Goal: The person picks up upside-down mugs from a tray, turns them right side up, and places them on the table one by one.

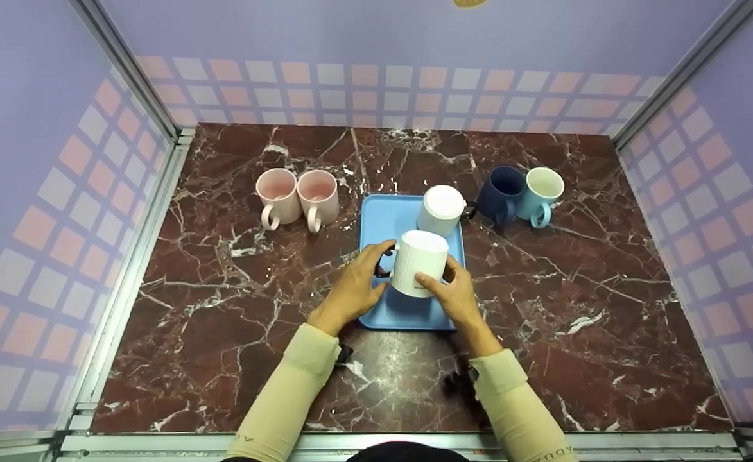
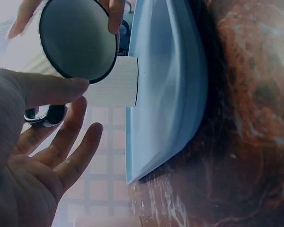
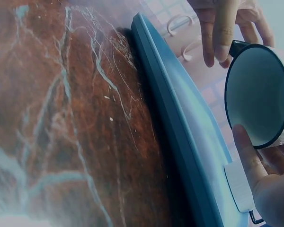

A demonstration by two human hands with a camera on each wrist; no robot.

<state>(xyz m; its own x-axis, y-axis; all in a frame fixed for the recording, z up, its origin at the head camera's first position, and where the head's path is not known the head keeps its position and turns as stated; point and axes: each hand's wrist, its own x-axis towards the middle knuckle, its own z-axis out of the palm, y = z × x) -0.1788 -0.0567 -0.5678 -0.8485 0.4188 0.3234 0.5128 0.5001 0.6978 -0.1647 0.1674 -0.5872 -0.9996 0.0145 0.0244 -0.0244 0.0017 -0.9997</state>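
A ribbed white mug (image 1: 420, 264) with a black handle and black rim is held over the front half of a blue tray (image 1: 376, 221). Its base points up and it tilts, so the pale inside shows in both wrist views. My right hand (image 1: 456, 295) grips the mug's body, thumb on the near side by the rim. At the handle side, my left hand (image 1: 354, 285) holds the mug, with its thumb at the rim in the left wrist view. Another white mug (image 1: 441, 213) stands upside down on the tray's back right, its black handle sticking out rightward.
Left of the tray, two pink mugs (image 1: 319, 199) stand upright side by side. A navy mug (image 1: 500, 196) and a light blue mug (image 1: 540, 197) stand close beside the tray's back right. Tiled walls enclose the dark red marbled tabletop (image 1: 241, 359) on three sides.
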